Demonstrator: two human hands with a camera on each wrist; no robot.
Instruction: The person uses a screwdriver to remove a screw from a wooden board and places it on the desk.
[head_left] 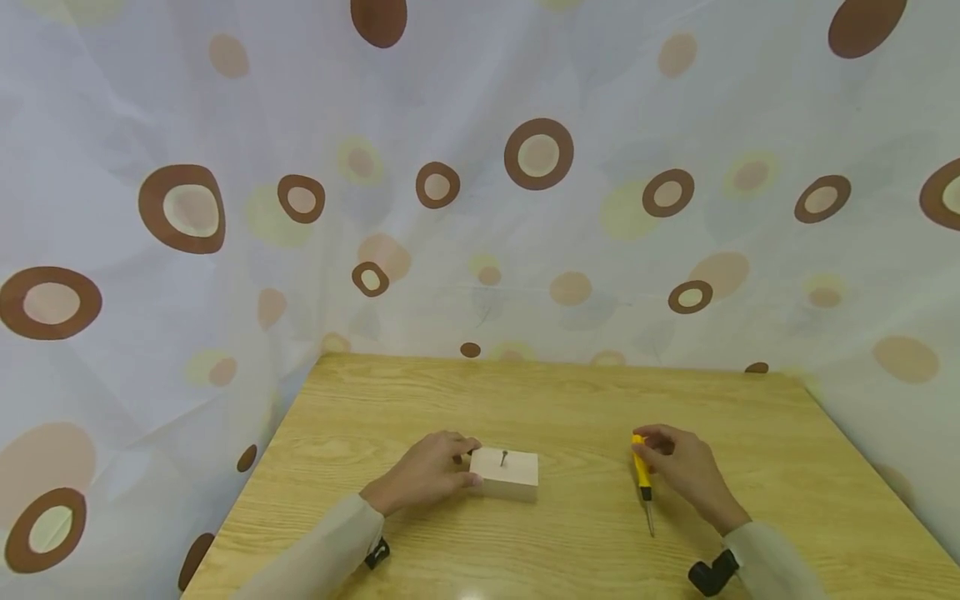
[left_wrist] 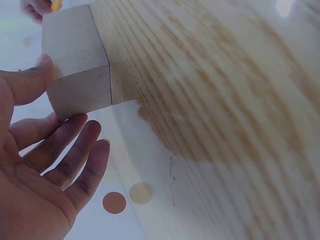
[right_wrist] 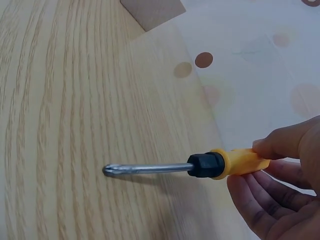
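A pale wooden block (head_left: 504, 485) lies on the table with a screw (head_left: 503, 458) standing up from its top face. My left hand (head_left: 431, 471) grips the block's left end, thumb on the near side and fingertips at the far side; in the left wrist view the thumb and fingers span the end of the block (left_wrist: 77, 55). To the right, my right hand (head_left: 690, 468) pinches a yellow-and-black screwdriver (head_left: 642, 475) by its handle. The screwdriver's metal shaft (right_wrist: 150, 169) points toward me, its cross-shaped tip close over the table.
The wood-grain table (head_left: 570, 550) reaches back to a white curtain (head_left: 480, 225) patterned with brown and beige circles, which also hangs along both sides. Dark wrist cameras sit at each sleeve, the right one (head_left: 712, 573) low over the table.
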